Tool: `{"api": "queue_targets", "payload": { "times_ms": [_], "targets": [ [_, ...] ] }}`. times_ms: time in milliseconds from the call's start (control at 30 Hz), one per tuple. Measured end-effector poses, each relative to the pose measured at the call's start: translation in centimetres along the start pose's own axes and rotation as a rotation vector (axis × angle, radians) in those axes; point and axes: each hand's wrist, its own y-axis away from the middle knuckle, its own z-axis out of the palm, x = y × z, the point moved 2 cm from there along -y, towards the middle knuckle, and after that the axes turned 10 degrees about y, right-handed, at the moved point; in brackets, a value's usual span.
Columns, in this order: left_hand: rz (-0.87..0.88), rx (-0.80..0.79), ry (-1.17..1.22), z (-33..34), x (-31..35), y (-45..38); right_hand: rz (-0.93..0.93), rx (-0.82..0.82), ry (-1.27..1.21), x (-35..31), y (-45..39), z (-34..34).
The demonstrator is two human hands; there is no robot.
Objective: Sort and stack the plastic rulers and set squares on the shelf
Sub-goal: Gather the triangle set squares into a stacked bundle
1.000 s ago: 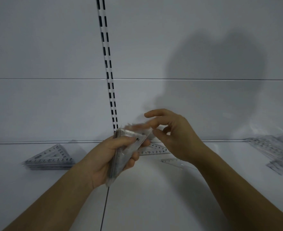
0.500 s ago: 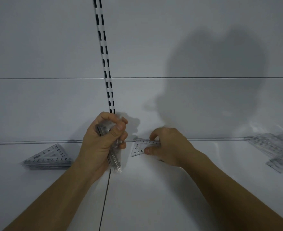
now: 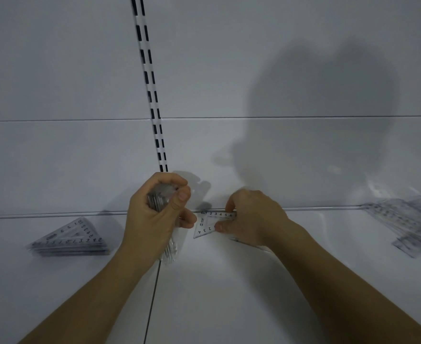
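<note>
Head view: right hand [image 3: 251, 217] now pinches shelf set square [image 3: 208, 224]

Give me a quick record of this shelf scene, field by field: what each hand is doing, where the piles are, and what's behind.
left hand: grips a bundle of clear set squares, held on edge
right hand: pinches a single set square lying flat at the back of the shelf
left pile: stacked set squares, flat on the shelf
right pile: loose clear rulers, overlapping
back wall: white panels with a slotted upright
</note>
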Motion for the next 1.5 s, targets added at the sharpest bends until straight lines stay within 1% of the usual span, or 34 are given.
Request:
{"api": "queue_targets", "payload": {
  "times_ms": [100,167,267,333,400,500,600,700,767,800,867,900,933,967,1000,1067,1100,1167,1300,1333,1433,1467,1500],
  "targets": [
    [-0.007,0.000,0.001,-0.1,0.0,0.0,-0.032,-0.039,0.040,0.2,-0.4,0.0],
    [0.030,-0.033,-0.007,-0.1,0.3,0.0,-0.063,-0.055,-0.004,0.6,-0.4,0.0],
    [0.064,-0.073,-0.098,0.0,0.6,0.0,-0.065,-0.066,-0.092,1.1,-0.5,0.1],
    [0.047,-0.129,-0.141,0.2,0.5,0.3,-0.056,-0.062,-0.127,1.2,-0.7,0.3],
    [0.021,-0.143,-0.149,0.4,0.1,0.5,-0.058,-0.057,-0.151,1.2,-0.9,0.6],
    [0.003,-0.105,-0.091,0.4,-0.1,0.4,-0.046,-0.029,-0.187,1.5,-1.1,0.8],
    [-0.050,-0.026,0.051,-0.1,-0.2,0.1,-0.042,0.042,-0.226,1.9,-1.1,0.6],
    [-0.101,0.041,0.171,-0.5,-0.3,-0.1,-0.081,0.090,-0.322,2.2,-0.7,-0.2],
    [-0.125,0.102,0.292,-0.8,-0.1,-0.4,-0.078,0.181,-0.430,1.9,-0.4,-1.2],
    [-0.130,0.132,0.337,-0.9,0.0,-0.5,-0.062,0.272,-0.521,1.7,-0.2,-1.7],
    [-0.113,0.150,0.344,-1.0,0.3,-0.6,-0.058,0.516,-0.666,0.8,0.6,-2.8],
    [-0.101,0.141,0.322,-0.9,0.2,-0.5,-0.096,0.639,-0.677,0.0,1.3,-3.2],
    [-0.091,0.128,0.308,-0.6,0.3,-0.3,-0.162,0.738,-0.634,-0.8,2.0,-3.3],
    [-0.087,0.125,0.304,-0.4,0.3,-0.1,-0.244,0.800,-0.550,-1.8,2.6,-3.2],
    [-0.091,0.132,0.306,-0.1,0.1,0.0,-0.330,0.824,-0.450,-2.8,3.1,-2.7],
    [-0.097,0.153,0.269,0.1,-0.2,0.2,-0.493,0.808,-0.308,-4.2,3.5,-1.2],
    [-0.094,0.157,0.244,0.2,-0.3,0.3,-0.544,0.795,-0.290,-4.6,3.4,-0.6],
    [-0.113,0.157,0.216,0.0,-0.3,0.2,-0.568,0.749,-0.313,-4.7,3.1,-0.1],
    [-0.220,0.144,0.256,0.4,-0.3,-0.2,-0.618,0.566,-0.293,-4.4,3.1,-1.1],
    [-0.257,0.141,0.294,0.4,-0.2,-0.3,-0.606,0.534,-0.320,-4.1,3.1,-1.9],
    [-0.325,0.061,0.422,0.2,0.3,-0.4,-0.420,0.443,-0.447,-1.8,2.5,-4.5],
    [-0.338,0.027,0.457,0.2,0.5,-0.3,-0.367,0.362,-0.412,-0.6,2.2,-5.2],
    [-0.350,0.006,0.475,0.2,0.5,-0.2,-0.320,0.239,-0.332,0.6,1.9,-5.5]
  ]
}}
